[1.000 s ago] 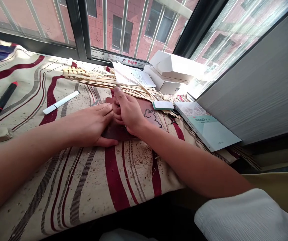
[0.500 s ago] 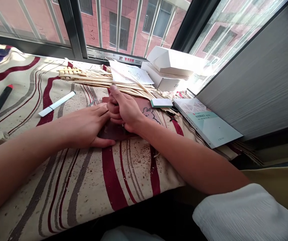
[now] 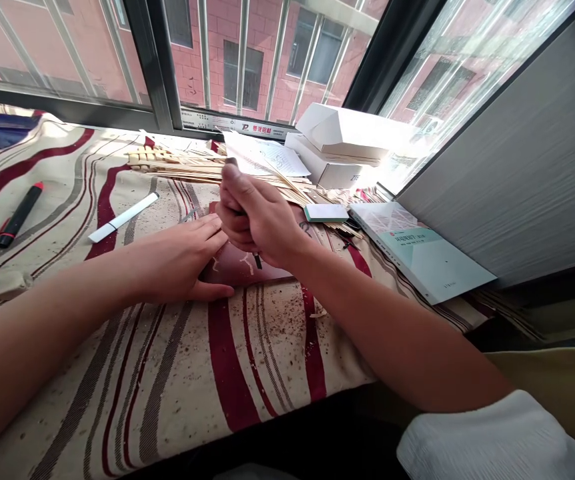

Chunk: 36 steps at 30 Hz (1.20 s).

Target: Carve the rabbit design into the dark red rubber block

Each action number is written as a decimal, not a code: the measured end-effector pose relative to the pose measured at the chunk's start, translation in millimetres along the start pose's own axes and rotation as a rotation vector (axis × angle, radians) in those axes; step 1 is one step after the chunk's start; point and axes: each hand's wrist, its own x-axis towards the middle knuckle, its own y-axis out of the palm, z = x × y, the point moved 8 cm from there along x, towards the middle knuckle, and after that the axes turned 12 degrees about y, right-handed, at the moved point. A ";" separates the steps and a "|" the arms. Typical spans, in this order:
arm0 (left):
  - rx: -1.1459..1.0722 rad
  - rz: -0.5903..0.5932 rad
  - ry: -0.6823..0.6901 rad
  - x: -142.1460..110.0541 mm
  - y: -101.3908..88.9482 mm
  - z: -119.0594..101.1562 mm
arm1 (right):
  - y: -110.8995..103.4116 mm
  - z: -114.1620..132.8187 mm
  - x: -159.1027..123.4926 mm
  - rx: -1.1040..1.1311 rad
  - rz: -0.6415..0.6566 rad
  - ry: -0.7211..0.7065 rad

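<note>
A reddish-brown board [image 3: 287, 272] lies on the striped cloth, with a black line drawing on its right part and pale marks or shavings near its front edge. My left hand [image 3: 187, 257] rests on the board's left side, fingers stretched out and thumb along the front edge. Above the board, my right hand [image 3: 257, 217] is closed in a fist around a slim dark carving tool [image 3: 258, 262]. One dark end shows below the fist and another by the thumb; most of the tool is hidden by the fingers.
Thin wooden sticks [image 3: 182, 170], a paper sheet [image 3: 267, 155] and a white box [image 3: 337, 157] sit along the window. A green-white block [image 3: 326, 213] and a book [image 3: 417, 250] lie right. Leftward are a white marker [image 3: 123, 218] and black-red pen [image 3: 19, 215]. Crumbs dot the cloth.
My right hand has lifted a little from the board, and the tool's dark lower end and the pale marks now show. My left hand keeps its place on the board. The whole view has shifted slightly.
</note>
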 end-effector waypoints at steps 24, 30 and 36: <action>0.016 -0.021 0.120 -1.5 1.3 -5.1 | 16.5 -32.2 16.2 -0.168 0.108 0.034; 0.059 -0.077 0.135 -0.7 3.5 -1.5 | -1.8 -31.6 18.4 -0.232 -0.135 -0.050; 0.046 -0.033 0.179 1.1 4.2 -8.8 | 28.7 -43.5 7.7 -0.069 0.337 0.214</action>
